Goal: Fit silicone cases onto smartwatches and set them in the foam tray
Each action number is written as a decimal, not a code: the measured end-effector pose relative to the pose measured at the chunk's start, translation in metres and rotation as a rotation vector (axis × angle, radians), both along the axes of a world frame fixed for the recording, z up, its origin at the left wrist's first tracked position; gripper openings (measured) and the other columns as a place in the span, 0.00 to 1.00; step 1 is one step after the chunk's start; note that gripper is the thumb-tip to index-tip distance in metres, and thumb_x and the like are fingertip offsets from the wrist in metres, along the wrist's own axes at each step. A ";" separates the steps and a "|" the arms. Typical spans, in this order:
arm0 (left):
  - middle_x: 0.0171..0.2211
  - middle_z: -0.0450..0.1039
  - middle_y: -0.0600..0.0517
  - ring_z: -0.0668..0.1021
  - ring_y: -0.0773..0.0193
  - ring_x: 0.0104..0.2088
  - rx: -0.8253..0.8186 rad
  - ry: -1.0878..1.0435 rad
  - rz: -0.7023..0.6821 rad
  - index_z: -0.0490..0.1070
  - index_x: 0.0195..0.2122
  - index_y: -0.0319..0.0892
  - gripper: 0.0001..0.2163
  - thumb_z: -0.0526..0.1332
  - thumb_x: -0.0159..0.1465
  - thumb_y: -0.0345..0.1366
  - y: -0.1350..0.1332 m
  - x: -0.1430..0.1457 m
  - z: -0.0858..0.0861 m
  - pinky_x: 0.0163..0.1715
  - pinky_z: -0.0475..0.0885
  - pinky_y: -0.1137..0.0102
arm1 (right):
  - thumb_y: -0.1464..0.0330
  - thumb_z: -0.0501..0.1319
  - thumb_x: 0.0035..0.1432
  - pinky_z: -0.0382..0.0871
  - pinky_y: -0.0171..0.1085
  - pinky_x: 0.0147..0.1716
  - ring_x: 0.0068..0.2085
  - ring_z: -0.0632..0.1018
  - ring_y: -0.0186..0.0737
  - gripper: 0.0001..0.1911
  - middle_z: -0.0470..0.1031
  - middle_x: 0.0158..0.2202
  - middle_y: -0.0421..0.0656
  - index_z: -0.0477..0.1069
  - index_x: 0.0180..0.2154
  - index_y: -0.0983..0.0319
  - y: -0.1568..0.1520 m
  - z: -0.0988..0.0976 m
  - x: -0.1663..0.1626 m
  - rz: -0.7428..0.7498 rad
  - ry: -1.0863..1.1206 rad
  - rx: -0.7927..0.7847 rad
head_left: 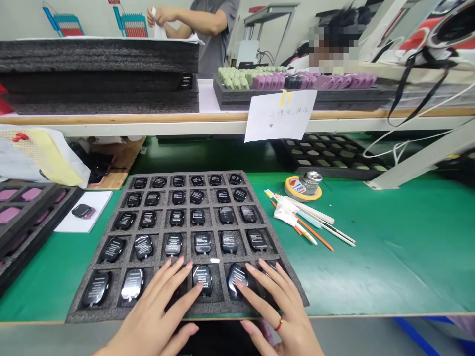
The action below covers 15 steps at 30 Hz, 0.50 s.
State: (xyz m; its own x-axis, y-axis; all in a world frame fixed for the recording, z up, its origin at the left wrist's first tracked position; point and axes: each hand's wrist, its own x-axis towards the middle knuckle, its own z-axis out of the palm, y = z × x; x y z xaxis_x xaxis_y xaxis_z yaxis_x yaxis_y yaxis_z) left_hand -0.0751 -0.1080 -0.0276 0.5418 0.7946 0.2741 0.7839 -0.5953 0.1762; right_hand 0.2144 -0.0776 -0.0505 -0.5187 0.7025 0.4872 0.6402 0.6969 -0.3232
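A dark foam tray [187,225] lies on the green bench, its pockets filled with several black smartwatch bodies [202,242] with white text on their screens. My left hand [159,309] rests flat on the tray's front row, fingers stretched out over the third pocket, fingertips beside a watch body [203,278]. My right hand [276,306], with a red ring, lies spread over the front right pockets, its fingertips touching another watch body [236,277]. Neither hand holds anything.
Swabs, sticks and a tissue [304,220] lie right of the tray, by a tape roll [302,188]. A loose watch on white paper [82,211] and a tray of purple parts [22,207] sit left. Stacked foam [100,74] fills the shelf. Another person stands behind it.
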 end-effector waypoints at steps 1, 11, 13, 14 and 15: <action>0.71 0.54 0.49 0.58 0.45 0.70 0.000 0.000 0.014 0.56 0.68 0.51 0.26 0.57 0.69 0.36 -0.001 0.002 0.000 0.63 0.65 0.45 | 0.71 0.61 0.61 0.46 0.59 0.68 0.69 0.57 0.56 0.32 0.56 0.69 0.44 0.59 0.65 0.55 -0.002 -0.001 -0.001 0.005 -0.010 0.008; 0.71 0.51 0.43 0.56 0.42 0.70 0.094 0.118 0.011 0.56 0.69 0.46 0.28 0.59 0.68 0.40 0.004 0.005 -0.002 0.63 0.63 0.45 | 0.75 0.58 0.63 0.54 0.61 0.65 0.65 0.65 0.56 0.28 0.66 0.61 0.48 0.63 0.64 0.56 -0.005 0.000 0.019 -0.200 0.191 0.084; 0.71 0.52 0.41 0.56 0.42 0.70 0.131 0.132 0.002 0.55 0.69 0.43 0.30 0.60 0.68 0.41 0.006 0.003 -0.004 0.63 0.63 0.46 | 0.76 0.59 0.63 0.55 0.61 0.65 0.64 0.66 0.56 0.28 0.68 0.60 0.49 0.65 0.63 0.56 -0.006 -0.004 0.024 -0.243 0.205 0.121; 0.71 0.52 0.41 0.56 0.42 0.70 0.141 0.136 -0.001 0.55 0.69 0.43 0.30 0.60 0.68 0.41 0.006 0.002 -0.005 0.63 0.63 0.47 | 0.76 0.59 0.62 0.55 0.61 0.65 0.64 0.66 0.56 0.28 0.68 0.59 0.49 0.66 0.62 0.56 -0.006 -0.006 0.026 -0.258 0.209 0.129; 0.70 0.52 0.41 0.56 0.43 0.70 0.145 0.139 -0.002 0.55 0.69 0.43 0.30 0.60 0.68 0.41 0.007 0.002 -0.005 0.64 0.62 0.47 | 0.76 0.59 0.62 0.55 0.61 0.65 0.64 0.67 0.56 0.27 0.68 0.59 0.49 0.66 0.62 0.56 -0.007 -0.009 0.027 -0.266 0.207 0.133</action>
